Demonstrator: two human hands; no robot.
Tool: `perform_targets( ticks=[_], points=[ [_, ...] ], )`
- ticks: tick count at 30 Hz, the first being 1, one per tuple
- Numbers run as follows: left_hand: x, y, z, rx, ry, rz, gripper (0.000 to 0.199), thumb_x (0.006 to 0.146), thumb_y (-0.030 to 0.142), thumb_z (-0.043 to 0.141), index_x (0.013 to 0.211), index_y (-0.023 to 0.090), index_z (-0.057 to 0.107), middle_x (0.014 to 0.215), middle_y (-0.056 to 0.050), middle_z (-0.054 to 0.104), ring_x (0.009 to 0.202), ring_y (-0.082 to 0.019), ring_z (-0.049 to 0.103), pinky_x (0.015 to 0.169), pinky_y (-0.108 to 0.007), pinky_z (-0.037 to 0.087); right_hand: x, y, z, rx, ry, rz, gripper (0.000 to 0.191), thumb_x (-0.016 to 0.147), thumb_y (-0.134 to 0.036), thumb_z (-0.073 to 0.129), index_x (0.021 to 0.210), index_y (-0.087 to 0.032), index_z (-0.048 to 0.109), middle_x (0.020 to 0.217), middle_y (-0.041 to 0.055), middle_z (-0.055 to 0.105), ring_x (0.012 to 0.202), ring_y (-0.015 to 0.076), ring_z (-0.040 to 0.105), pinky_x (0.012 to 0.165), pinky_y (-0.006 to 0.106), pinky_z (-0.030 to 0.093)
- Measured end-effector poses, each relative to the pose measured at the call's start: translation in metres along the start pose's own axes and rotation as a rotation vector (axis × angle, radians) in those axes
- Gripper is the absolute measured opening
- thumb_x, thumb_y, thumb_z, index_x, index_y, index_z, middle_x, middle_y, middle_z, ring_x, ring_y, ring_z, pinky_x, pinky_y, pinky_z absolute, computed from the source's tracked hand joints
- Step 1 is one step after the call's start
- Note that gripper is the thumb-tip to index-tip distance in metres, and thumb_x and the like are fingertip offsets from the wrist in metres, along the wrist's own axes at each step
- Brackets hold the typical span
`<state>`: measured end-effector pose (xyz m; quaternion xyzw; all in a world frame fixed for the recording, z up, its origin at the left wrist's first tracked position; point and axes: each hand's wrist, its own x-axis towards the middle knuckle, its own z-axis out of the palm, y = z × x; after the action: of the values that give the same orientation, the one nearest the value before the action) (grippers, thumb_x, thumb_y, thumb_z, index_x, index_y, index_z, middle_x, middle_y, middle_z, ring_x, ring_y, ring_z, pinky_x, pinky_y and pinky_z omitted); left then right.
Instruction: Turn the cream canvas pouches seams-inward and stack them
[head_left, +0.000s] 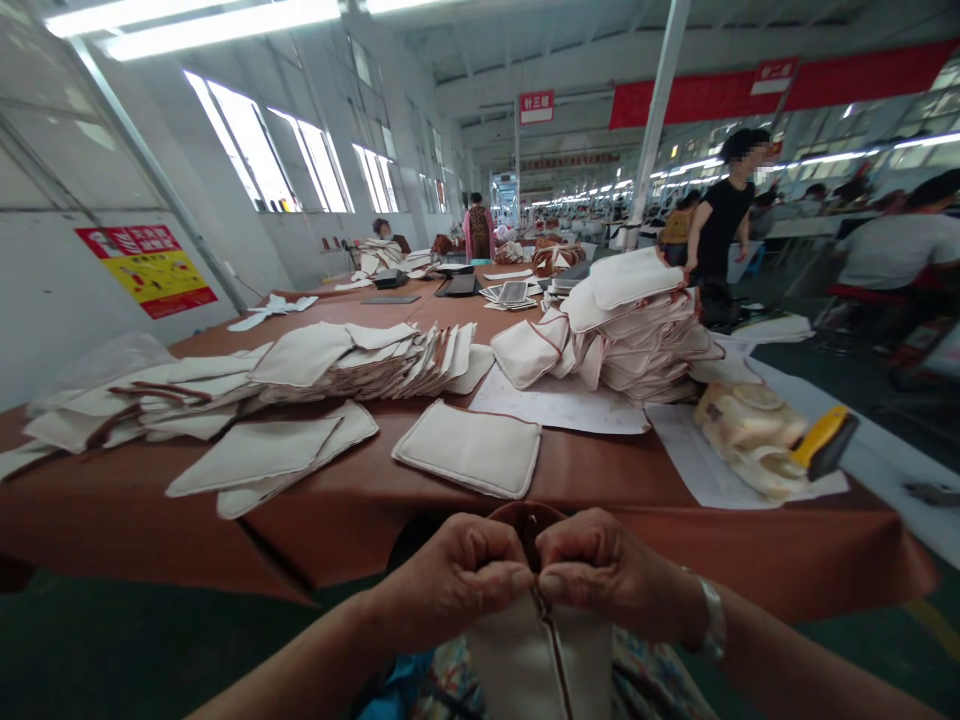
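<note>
A: What have the hands got?

B: The left hand (450, 578) and right hand (604, 565) are both closed and narrow, knuckles nearly touching; they pinch the top of a cream canvas piece (540, 655), hanging just below them above the floral clothing (649, 680) on the person's lap; a brown binding (525, 520) curves over its upper edge, and a brown-edged seam (553, 640) runs down its middle

A: How would it handle?

B: I'd judge it light and soft, though thick enough to keep some shape; the bound edge looks firmest, so I'd take hold there, right where the fingers (499, 560) are, since the lower part would likely flop

A: And on the table?

B: The brown-covered worktable (135, 520) lies just ahead; a single cream canvas panel (466, 450) sits nearest the hands, with a fanned stack of panels (367, 360) far left of it and a taller stack of brown-edged pieces (637, 335) to the right, on white paper sheets (559, 402)

A: Anything else close by?

B: At near right, a yellow-handled tool (821, 443) rests against a pile of bound cream pieces (742, 437); a metal bracelet (711, 620) circles the right wrist; further right, a co-worker in a black shirt (721, 220) stands beyond the stack
</note>
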<state>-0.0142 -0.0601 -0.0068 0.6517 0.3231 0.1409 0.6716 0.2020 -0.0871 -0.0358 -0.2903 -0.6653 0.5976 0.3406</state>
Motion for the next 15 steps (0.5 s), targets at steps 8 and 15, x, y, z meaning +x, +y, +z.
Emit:
perform_targets(
  ticks=[8, 15],
  points=[
    [-0.007, 0.006, 0.001, 0.357, 0.287, 0.286, 0.036, 0.094, 0.045, 0.05, 0.075, 0.014, 0.053, 0.07, -0.001, 0.051, 0.064, -0.011, 0.044, 0.06, -0.021, 0.034, -0.004, -0.027, -0.024, -0.19, 0.29, -0.009, 0.048, 0.094, -0.046, 0.05, 0.135, -0.021, 0.048, 0.127, 0.0112, 0.055, 0.113, 0.0207, 0.053, 0.095, 0.032, 0.043],
    [0.003, -0.01, -0.002, 1.101, 0.708, 0.83, 0.01, 0.095, 0.016, 0.046, 0.096, 0.018, 0.056, 0.083, -0.002, 0.063, 0.078, -0.014, 0.057, 0.077, -0.026, 0.043, 0.029, -0.013, 0.013, -0.185, 0.06, -0.023, 0.039, 0.078, -0.046, 0.069, 0.099, -0.013, 0.067, 0.081, 0.0014, 0.06, 0.073, 0.0135, 0.05, 0.067, 0.023, 0.043]
  ],
)
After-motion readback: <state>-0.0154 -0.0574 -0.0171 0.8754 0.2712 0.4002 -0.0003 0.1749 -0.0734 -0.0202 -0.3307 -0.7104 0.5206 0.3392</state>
